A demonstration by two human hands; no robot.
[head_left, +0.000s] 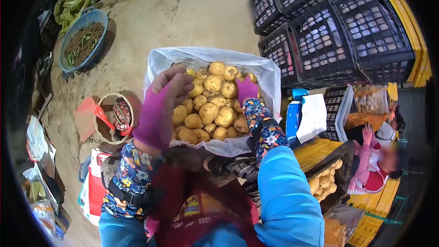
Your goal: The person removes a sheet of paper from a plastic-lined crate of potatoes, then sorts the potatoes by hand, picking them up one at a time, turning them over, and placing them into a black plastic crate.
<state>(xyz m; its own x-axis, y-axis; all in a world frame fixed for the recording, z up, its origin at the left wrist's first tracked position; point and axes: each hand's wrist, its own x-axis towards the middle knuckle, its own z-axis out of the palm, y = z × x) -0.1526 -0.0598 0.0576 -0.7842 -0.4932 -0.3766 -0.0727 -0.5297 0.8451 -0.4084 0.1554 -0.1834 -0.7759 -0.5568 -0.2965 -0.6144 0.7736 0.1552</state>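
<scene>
A crate lined with thin white plastic point(270, 71) stands in front of me, filled with dirt-specked yellow potatoes point(208, 112). Over its left side is my left hand point(165, 99), in a purple fingerless glove. Its bare fingers stretch above the potatoes, loosely bent and apart, and I see nothing in them. Against the potatoes at the right side rests my right hand point(247, 90), in a matching purple glove. Most of its fingers are hidden, so whether it grips a potato does not show. Flowered sleeve covers reach up both forearms.
Black crates point(322, 36) are stacked at the right. A tilted crate of potatoes point(325, 183) stands lower right, with another person point(366, 164) beyond it. At left are a blue basin point(101, 41) of soil and leaves and a round basket point(101, 130). Papers point(312, 118) lie right of the lined crate.
</scene>
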